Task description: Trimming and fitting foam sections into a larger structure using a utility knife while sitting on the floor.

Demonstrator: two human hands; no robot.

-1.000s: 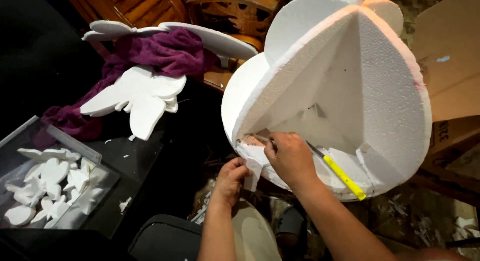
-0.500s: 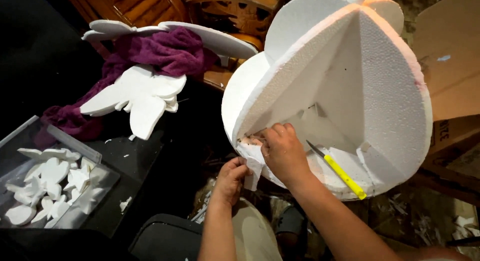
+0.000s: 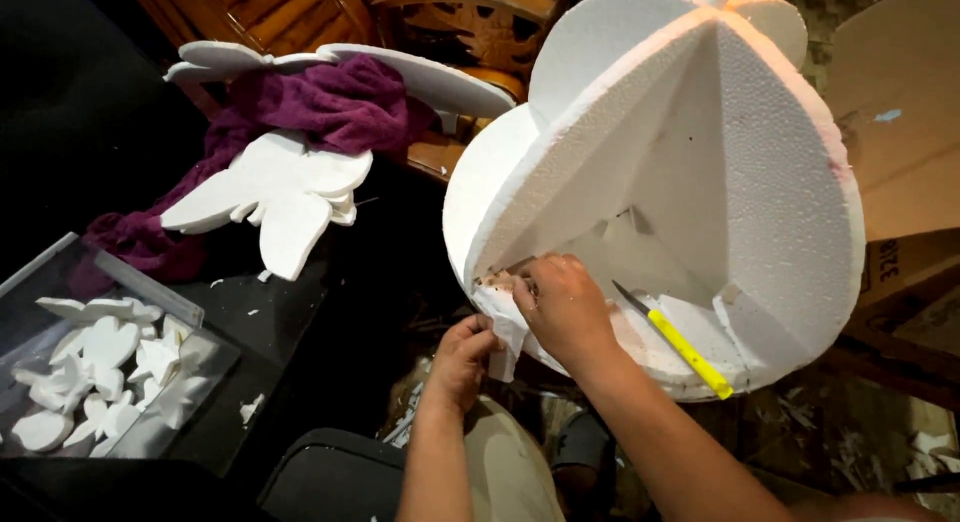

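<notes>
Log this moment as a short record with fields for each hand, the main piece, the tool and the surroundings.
Left hand: pinches a white strip at the lower edge of the foam shape.
Right hand: presses on the same edge, fingers curled.
Main piece: large white foam shape made of crossing round panels.
Tool: yellow-handled knife lying inside the shape, untouched.
Surroundings: foam cutouts, purple cloth, clear tray of small white pieces.

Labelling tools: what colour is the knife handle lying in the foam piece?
Yellow handle on the knife, clearest in the head view.
</notes>
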